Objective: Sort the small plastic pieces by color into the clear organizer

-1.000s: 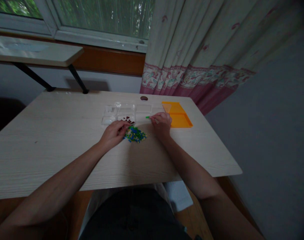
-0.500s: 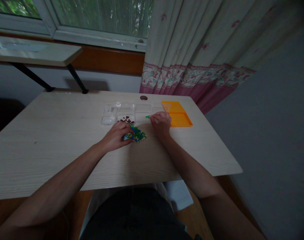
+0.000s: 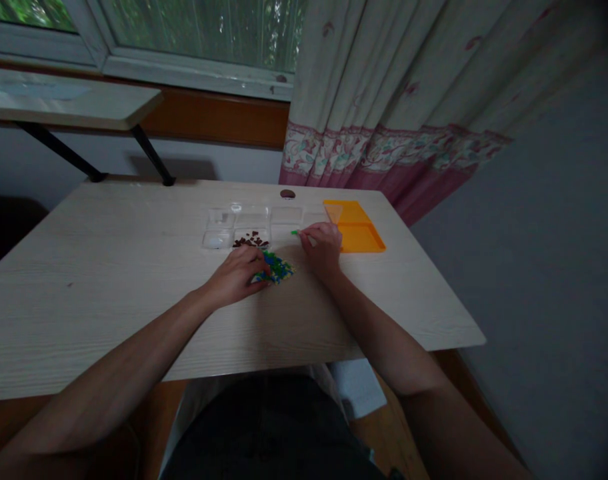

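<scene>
A pile of small blue, green and yellow pieces [image 3: 280, 268] lies on the table in front of me; single pieces are too small to name. My left hand [image 3: 238, 275] curves round the pile's left edge, thumb and fingertips apart, touching it. My right hand [image 3: 324, 247] is to the right of the pile, its thumb and fingertips pinched on a small green piece [image 3: 295, 232] whose end sticks out to the left. Behind the pile sits a clear compartment tray [image 3: 218, 240]. Dark brown-red bits [image 3: 253, 240] fill one of its front compartments.
An open orange case [image 3: 361, 238] lies right of my right hand, against the clear tray. A dark oval object [image 3: 287, 194] rests near the table's back edge. At the back left stands a raised shelf [image 3: 104, 110] on black legs. A curtain [image 3: 344, 107] hangs behind the table.
My left fingers have moved slightly right, deeper over the pile's left edge, and the gap to the thumb looks smaller. My right hand keeps its place with the green piece.
</scene>
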The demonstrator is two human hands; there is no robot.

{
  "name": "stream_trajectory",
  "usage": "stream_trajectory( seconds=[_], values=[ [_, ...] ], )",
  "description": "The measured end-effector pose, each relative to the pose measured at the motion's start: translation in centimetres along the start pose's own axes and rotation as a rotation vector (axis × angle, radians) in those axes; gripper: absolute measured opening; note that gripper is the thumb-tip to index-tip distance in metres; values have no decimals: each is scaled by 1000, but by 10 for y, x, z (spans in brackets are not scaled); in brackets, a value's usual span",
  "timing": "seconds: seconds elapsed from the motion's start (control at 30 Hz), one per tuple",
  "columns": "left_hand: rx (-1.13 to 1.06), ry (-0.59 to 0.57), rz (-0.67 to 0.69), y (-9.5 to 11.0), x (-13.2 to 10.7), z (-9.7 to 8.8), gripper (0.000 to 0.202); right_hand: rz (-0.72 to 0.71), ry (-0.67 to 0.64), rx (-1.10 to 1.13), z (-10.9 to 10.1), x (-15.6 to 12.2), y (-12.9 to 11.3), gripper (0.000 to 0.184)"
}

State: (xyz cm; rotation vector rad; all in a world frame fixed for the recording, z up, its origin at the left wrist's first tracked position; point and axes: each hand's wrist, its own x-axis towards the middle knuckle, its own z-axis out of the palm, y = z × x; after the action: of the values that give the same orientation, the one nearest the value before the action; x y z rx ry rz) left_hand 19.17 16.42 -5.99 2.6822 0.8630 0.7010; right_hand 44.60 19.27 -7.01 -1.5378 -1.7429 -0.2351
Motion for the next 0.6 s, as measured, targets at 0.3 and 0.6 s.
stream_trajectory(
  seconds=[0.3, 0.6],
  values=[
    [14, 3, -13, 3, 0, 2, 17, -14, -2, 11, -1, -1, 0, 18],
    [12, 3, 13, 3, 1, 3, 15, -20, 0, 2, 1, -1, 1, 18]
  ],
)
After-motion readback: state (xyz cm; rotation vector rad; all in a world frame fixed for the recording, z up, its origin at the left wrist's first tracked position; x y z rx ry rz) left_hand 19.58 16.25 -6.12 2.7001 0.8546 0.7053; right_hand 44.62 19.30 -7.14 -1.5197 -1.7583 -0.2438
